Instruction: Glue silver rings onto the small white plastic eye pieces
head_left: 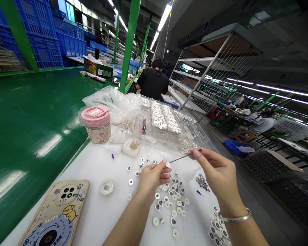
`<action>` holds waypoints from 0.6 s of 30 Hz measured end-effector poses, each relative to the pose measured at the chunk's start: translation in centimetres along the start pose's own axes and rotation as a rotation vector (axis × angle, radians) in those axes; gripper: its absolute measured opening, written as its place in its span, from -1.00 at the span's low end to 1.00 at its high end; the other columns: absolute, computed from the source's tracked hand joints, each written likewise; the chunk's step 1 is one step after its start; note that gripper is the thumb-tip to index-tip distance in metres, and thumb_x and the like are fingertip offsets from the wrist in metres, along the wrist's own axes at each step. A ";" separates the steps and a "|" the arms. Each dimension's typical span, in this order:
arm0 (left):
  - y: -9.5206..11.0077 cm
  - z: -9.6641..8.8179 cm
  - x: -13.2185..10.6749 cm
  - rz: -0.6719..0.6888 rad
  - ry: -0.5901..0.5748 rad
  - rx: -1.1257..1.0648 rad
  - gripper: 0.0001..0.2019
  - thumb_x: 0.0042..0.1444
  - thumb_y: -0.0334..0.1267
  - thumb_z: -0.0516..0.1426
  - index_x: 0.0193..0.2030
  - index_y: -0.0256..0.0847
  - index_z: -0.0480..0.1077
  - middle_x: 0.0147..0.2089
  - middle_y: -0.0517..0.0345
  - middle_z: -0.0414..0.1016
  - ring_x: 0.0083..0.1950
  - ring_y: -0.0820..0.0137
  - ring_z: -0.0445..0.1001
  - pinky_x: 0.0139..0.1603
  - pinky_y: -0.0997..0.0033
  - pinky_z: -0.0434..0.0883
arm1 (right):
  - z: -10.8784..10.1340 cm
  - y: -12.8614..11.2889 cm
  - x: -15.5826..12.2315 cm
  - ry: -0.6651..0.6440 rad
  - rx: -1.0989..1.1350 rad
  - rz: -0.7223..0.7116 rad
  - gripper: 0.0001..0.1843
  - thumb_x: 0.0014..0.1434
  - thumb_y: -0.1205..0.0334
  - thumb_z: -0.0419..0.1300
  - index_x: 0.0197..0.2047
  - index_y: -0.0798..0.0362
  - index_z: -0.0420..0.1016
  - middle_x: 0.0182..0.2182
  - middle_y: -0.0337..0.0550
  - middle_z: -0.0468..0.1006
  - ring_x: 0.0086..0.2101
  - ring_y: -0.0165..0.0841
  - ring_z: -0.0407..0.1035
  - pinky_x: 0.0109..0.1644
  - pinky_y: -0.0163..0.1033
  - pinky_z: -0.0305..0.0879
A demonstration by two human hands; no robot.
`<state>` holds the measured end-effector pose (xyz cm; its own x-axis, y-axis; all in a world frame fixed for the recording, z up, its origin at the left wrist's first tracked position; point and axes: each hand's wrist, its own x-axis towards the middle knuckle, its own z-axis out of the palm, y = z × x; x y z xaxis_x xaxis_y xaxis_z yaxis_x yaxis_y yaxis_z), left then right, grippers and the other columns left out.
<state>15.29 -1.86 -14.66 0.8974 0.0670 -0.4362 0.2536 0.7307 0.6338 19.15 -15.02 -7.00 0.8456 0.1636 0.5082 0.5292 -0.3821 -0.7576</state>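
Note:
My left hand (154, 176) is pinched shut on a small white ring-shaped part (167, 164) above the white bench top (97, 205). My right hand (217, 172) is closed on a thin dark rod (183, 156), whose tip points at the part in my left hand. Below both hands lie several loose white ring parts (170, 201) scattered on the bench. A small heap of tiny dark metal pieces (202, 181) sits under my right hand. A bracelet circles my right wrist.
A phone in a cartoon case (58, 213) lies at the near left. A pink-lidded cup (97, 123), plastic bags (115, 102), clear trays of parts (164, 118) and a red cutter (144, 125) stand behind. A green conveyor (28, 116) runs left. A person in black (153, 80) works farther off.

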 end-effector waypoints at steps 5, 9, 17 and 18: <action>-0.2 -0.1 0.2 0.048 0.009 0.080 -0.68 -0.05 -0.13 0.20 -0.38 -0.45 0.38 -0.32 -0.12 0.46 -0.53 0.55 0.36 -0.52 0.60 0.40 | 1.4 -0.8 0.8 0.080 0.126 0.020 -0.83 -0.04 0.25 0.24 -0.33 0.11 0.50 -0.39 -0.10 0.53 -0.38 -0.38 0.43 -0.25 -0.27 0.43; -0.3 -0.1 0.5 0.093 0.012 0.167 -0.69 -0.02 -0.13 0.17 -0.39 -0.45 0.39 -0.35 -0.11 0.46 -0.56 0.53 0.37 -0.54 0.58 0.40 | 4.7 -1.4 2.8 -0.114 0.170 0.001 -0.82 -0.04 0.23 0.24 -0.32 0.11 0.51 -0.36 -0.11 0.53 -0.32 -0.37 0.43 -0.20 -0.29 0.41; -0.6 0.0 0.7 0.183 0.000 0.338 -0.72 -0.03 -0.17 0.14 -0.46 -0.45 0.41 -0.45 -0.06 0.45 -0.63 0.45 0.37 -0.64 0.52 0.37 | 10.4 -1.6 5.1 -0.323 0.212 -0.040 -0.77 0.01 0.18 0.18 -0.30 0.16 0.49 -0.36 -0.10 0.53 -0.31 -0.38 0.42 -0.17 -0.27 0.38; -0.6 0.0 0.7 0.189 0.001 0.353 -0.72 -0.02 -0.18 0.13 -0.47 -0.44 0.41 -0.46 -0.05 0.45 -0.63 0.44 0.37 -0.64 0.52 0.37 | 10.9 -1.6 5.2 -0.347 0.188 -0.040 -0.77 0.01 0.18 0.17 -0.31 0.17 0.49 -0.36 -0.09 0.53 -0.32 -0.38 0.42 -0.18 -0.28 0.38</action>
<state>15.78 -2.23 -15.33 0.9398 0.1788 -0.2913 0.1926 0.4271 0.8835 23.52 -3.64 -7.62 0.7806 0.4847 0.3947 0.5386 -0.2013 -0.8181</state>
